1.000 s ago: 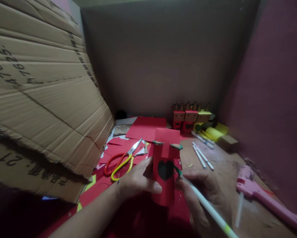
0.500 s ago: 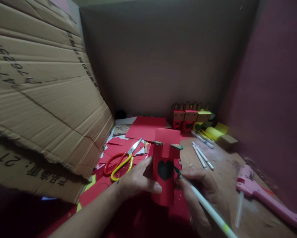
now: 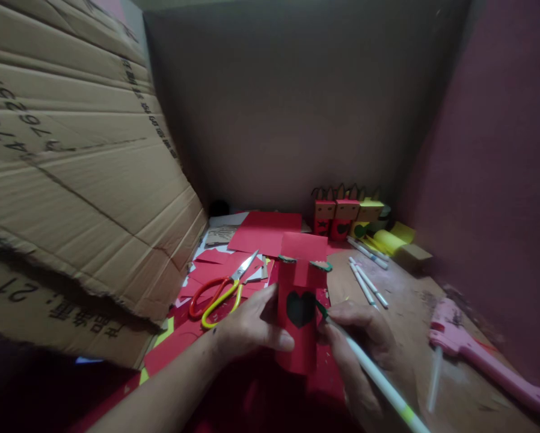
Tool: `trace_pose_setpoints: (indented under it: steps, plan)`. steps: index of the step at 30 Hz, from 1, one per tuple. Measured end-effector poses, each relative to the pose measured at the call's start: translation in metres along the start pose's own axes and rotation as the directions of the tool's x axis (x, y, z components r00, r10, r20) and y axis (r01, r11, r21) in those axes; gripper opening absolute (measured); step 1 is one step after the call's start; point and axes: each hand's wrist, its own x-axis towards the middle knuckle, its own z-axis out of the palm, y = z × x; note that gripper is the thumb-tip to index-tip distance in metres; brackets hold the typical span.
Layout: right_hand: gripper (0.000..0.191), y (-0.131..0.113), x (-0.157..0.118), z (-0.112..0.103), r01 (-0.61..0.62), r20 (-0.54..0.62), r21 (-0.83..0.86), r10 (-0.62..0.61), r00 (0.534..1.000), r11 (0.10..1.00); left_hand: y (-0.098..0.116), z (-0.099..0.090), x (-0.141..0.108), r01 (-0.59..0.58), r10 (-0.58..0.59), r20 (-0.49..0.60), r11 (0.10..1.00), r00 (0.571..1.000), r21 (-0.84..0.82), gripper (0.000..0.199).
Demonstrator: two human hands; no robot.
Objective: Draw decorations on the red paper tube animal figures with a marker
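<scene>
My left hand (image 3: pixel 254 331) grips the lower left side of a red paper tube (image 3: pixel 294 355), its thumb across the front. A dark heart (image 3: pixel 301 309) is on the tube's front, and a red flap with two green-edged pieces tops it. In my right hand (image 3: pixel 364 343) is a white marker (image 3: pixel 373 373) with a green tip, pinched between thumb and fingers. The tip is at the heart's right edge; whether it touches is too small to tell. Red-and-yellow-handled scissors (image 3: pixel 227 294) lie open on red paper left of the tube.
Cardboard (image 3: pixel 80 156) leans at the left. Paper figures (image 3: pixel 347 210) stand at the back right, near a yellow paper roll (image 3: pixel 389 242). White markers (image 3: pixel 369 284) lie on the wooden surface. A pink glue gun (image 3: pixel 477 355) rests at the right. Red sheets (image 3: pixel 270 231) lie behind the tube.
</scene>
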Motion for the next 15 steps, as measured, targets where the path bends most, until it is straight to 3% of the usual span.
trace_pose_setpoints:
  steps: [4, 12, 15]
  plan:
    - [0.013, 0.002, 0.001, -0.006, 0.023, 0.006, -0.035, -0.023, 1.0, 0.999, -0.002, 0.0, 0.0, -0.029, 0.029, -0.009, 0.998, 1.0, -0.054, 0.061]
    - [0.018, -0.012, -0.005, 0.004, 0.057, -0.101, 0.103, -0.046, 0.994, 0.993, -0.003, 0.006, 0.0, -0.109, 0.098, -0.063, 0.97, 0.993, -0.218, 0.057]
    - [0.022, -0.013, -0.004, 0.002, 0.129, -0.041, 0.096, -0.126, 0.991, 0.987, -0.004, 0.008, 0.003, -0.15, 0.133, -0.084, 0.958, 0.988, -0.244, 0.046]
